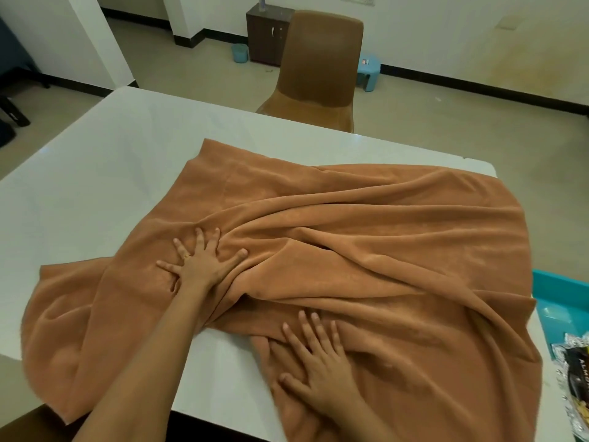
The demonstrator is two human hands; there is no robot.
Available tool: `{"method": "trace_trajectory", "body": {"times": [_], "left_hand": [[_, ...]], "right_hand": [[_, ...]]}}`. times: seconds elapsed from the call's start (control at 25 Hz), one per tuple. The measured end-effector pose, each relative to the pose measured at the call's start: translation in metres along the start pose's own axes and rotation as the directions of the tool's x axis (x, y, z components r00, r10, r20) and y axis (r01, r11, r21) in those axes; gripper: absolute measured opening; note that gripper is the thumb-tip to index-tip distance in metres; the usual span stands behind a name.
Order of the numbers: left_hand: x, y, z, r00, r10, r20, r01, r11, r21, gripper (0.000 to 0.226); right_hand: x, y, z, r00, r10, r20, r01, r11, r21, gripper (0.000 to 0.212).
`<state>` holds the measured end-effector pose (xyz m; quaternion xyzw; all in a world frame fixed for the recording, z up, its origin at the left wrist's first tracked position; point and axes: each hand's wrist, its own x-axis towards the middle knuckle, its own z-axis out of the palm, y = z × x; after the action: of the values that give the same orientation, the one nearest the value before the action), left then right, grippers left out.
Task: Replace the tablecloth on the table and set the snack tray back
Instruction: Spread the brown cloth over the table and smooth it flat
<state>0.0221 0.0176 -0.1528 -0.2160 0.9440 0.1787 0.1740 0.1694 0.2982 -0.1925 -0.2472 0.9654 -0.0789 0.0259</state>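
A white table (95, 173) is seen in a tiled room, with a brown chair (318, 68) drawn up at its far side. A crumpled orange-brown tablecloth (366, 250) is spread over the near and right part of the tabletop, heavily creased. The left hand (204, 266) is laid flat on it with fingers splayed wide; the right hand (318, 368) is pressed flat nearer the front edge, fingers straight. Nothing is gripped. A teal snack tray (570, 295) is partly seen at far right, just beside the cloth, with foil packets (573, 378) in it.
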Motion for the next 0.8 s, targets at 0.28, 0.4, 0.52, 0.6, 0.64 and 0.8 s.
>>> {"method": "trace_trajectory", "body": {"times": [0.28, 0.4, 0.52, 0.6, 0.64, 0.8], "left_hand": [[0.042, -0.011, -0.021, 0.997, 0.072, -0.017, -0.069, 0.987, 0.148, 0.104], [0.057, 0.000, -0.021, 0.996, 0.089, -0.031, -0.082, 0.980, 0.181, 0.095], [0.043, 0.032, -0.014, 0.953, 0.101, -0.285, -0.041, 0.977, 0.210, 0.078], [0.010, 0.053, 0.006, 0.878, 0.178, -0.445, -0.119, 0.980, 0.157, 0.062], [-0.008, 0.057, 0.021, 0.872, 0.202, -0.446, -0.168, 0.979, 0.115, 0.061], [-0.031, 0.047, 0.051, 0.978, 0.179, -0.103, -0.177, 0.984, 0.031, 0.095]], "right_hand": [[-0.060, 0.186, -0.018, 0.951, 0.054, 0.303, -0.065, 0.998, 0.026, 0.072], [-0.061, 0.225, -0.057, 0.933, 0.053, 0.355, -0.122, 0.977, 0.174, 0.067], [-0.043, 0.191, -0.079, 0.988, 0.007, 0.153, -0.037, 0.981, 0.192, 0.052], [-0.031, 0.136, -0.059, 0.993, -0.091, 0.071, 0.075, 0.978, 0.195, 0.056], [-0.025, 0.108, -0.045, 0.987, -0.140, 0.083, 0.122, 0.974, 0.190, 0.065], [-0.014, 0.055, -0.015, 0.993, -0.087, 0.083, 0.076, 0.989, 0.125, 0.062]]}}
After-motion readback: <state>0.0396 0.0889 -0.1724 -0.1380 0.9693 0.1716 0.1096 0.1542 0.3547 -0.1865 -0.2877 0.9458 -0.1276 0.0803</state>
